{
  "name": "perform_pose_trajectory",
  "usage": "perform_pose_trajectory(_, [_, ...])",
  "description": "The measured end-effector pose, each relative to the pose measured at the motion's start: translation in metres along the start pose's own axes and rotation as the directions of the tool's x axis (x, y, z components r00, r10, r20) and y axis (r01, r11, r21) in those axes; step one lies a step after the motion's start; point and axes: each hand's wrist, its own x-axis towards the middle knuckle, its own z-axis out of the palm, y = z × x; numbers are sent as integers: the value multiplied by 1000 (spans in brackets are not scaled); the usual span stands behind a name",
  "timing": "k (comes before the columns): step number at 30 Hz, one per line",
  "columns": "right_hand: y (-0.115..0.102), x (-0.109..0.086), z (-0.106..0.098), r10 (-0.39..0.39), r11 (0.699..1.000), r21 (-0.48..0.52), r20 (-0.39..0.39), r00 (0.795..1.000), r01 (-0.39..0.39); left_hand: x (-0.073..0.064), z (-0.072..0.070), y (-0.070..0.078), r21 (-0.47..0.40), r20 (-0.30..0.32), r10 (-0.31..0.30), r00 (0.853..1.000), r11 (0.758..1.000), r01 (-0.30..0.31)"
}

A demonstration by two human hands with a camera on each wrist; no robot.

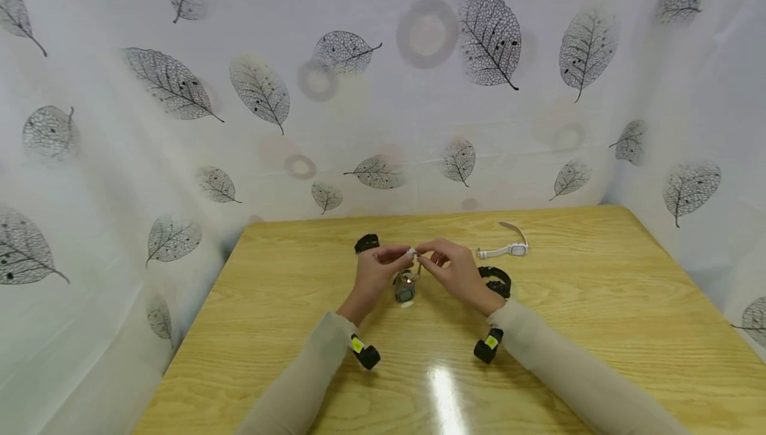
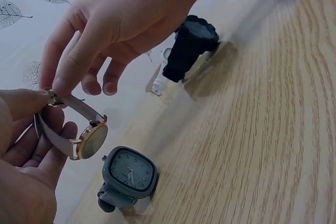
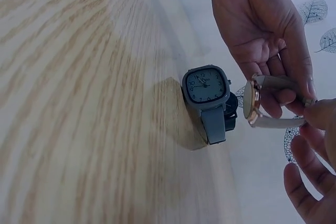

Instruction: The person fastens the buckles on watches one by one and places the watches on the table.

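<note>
Between both hands hangs a wristwatch with a rose-gold case (image 2: 94, 141) and a greyish strap, its two strap ends brought together at the buckle (image 2: 53, 98). My left hand (image 1: 377, 275) pinches the strap at the buckle between thumb and finger, the other fingers loosely bent beneath. From the other side, my right hand (image 1: 459, 275) pinches the strap there with thumb and index finger. The fingertips partly hide the buckle. Below the held watch, a grey square-faced watch (image 3: 206, 85) sits on the table, touched by neither hand.
A black watch (image 1: 367, 242) stands behind my left hand. Another black watch (image 1: 498, 282) lies by my right wrist, with a white watch (image 1: 517, 249) stretched out behind it. The wooden table (image 1: 287, 302) ends at a leaf-patterned curtain (image 1: 383, 109).
</note>
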Motion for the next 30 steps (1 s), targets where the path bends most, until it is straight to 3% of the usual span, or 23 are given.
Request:
perform_pose_trajectory(15, [5, 1, 1, -13, 999, -34, -10, 1000, 12, -2, 3, 6, 19, -13, -19, 1000, 1000, 19])
perform_pose_trajectory(25, [1, 1, -7, 62, 997, 45, 19, 998, -63, 8, 0, 12, -188, -89, -104, 991, 978, 86])
perform_pose_trajectory(30, [2, 0, -7, 111, 989, 91, 63, 992, -117, 10, 0, 14, -243, -77, -119, 990, 965, 97])
